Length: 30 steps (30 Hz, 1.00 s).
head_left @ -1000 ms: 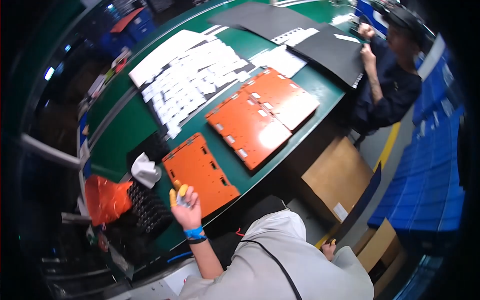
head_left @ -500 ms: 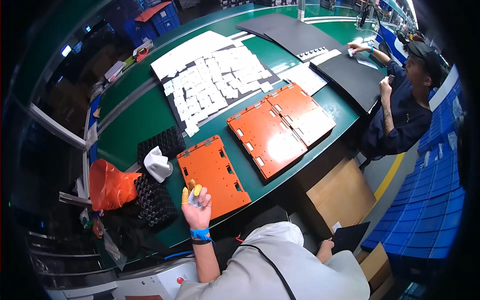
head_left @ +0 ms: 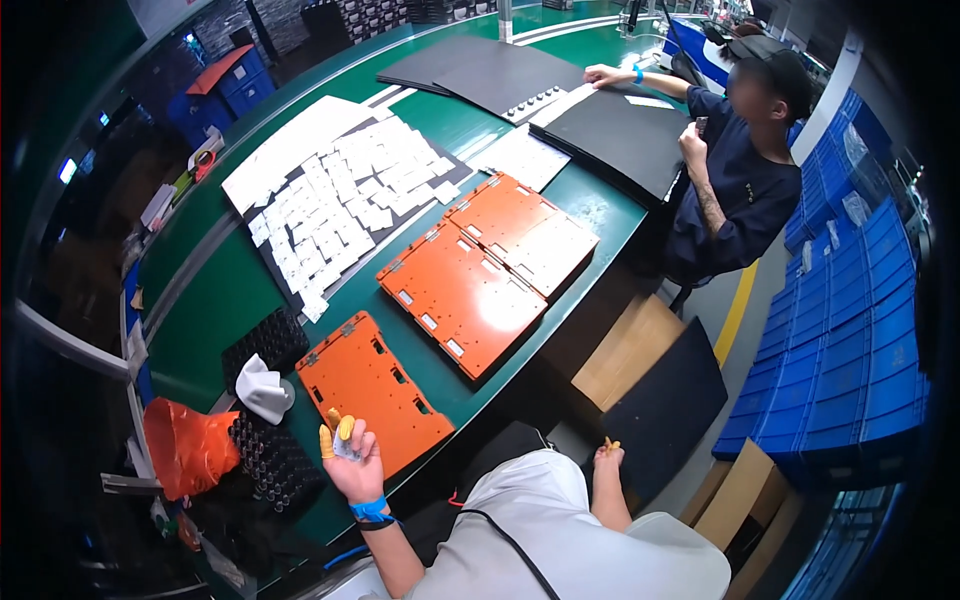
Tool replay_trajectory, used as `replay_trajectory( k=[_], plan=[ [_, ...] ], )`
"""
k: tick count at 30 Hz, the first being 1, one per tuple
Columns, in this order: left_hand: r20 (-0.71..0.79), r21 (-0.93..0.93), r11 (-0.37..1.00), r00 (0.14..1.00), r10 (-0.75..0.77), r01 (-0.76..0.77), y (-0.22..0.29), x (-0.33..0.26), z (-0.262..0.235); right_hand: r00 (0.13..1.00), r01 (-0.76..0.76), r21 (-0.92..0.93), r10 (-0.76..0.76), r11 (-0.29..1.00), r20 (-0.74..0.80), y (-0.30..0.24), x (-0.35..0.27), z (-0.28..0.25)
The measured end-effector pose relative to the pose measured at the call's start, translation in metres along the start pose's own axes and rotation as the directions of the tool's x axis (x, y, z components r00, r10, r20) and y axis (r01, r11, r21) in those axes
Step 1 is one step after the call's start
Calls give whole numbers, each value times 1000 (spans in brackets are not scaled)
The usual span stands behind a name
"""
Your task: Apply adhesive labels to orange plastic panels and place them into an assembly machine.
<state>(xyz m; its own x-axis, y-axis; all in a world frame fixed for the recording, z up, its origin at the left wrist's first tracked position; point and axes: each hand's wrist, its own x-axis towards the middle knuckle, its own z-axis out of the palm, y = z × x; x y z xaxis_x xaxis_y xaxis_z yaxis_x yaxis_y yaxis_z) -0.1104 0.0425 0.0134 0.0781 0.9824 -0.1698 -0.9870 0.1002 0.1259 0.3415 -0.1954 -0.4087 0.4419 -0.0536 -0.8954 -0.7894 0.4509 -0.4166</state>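
Observation:
My left hand (head_left: 355, 468) is raised at the near edge of the orange plate (head_left: 370, 395), yellow covers on some fingertips. Its fingers curl round a small, pale, shiny piece (head_left: 345, 449) whose kind I cannot make out. Off the table's near side, my right hand (head_left: 608, 458) pinches the edge of a large black sheet (head_left: 672, 405), which hangs tilted beside me. Two more orange plates, a nearer one (head_left: 465, 298) and a farther one (head_left: 530, 232), lie side by side to the right of the first.
Many white cards (head_left: 335, 205) cover a dark sheet on the green table (head_left: 200, 300). Black trays (head_left: 265, 340), a white cloth (head_left: 263, 388) and an orange bag (head_left: 185, 445) sit left. A co-worker (head_left: 735, 190) stands by black sheets (head_left: 625, 130). Blue crates (head_left: 850, 350) line the right; an open carton (head_left: 630, 345) stands below.
The black sheet has come up and out, now showing much larger with my right hand on its edge. My view has swung right. My left hand still holds the small piece.

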Motion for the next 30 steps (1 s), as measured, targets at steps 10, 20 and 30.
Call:
replay_trajectory(
  k=[10,20,30],
  plan=[
    [63,-25,1000,998,-17,18,-1,-2,0,979,-136,-552,198,823,56,53,21,25],
    [-9,150,988,999,38,-37,-6,-5,9,566,772,-600,656,-209,499,60,-228,159],
    [-37,450,882,990,-139,141,-34,27,55,-454,891,176,828,419,330,144,-589,321]
  ],
)
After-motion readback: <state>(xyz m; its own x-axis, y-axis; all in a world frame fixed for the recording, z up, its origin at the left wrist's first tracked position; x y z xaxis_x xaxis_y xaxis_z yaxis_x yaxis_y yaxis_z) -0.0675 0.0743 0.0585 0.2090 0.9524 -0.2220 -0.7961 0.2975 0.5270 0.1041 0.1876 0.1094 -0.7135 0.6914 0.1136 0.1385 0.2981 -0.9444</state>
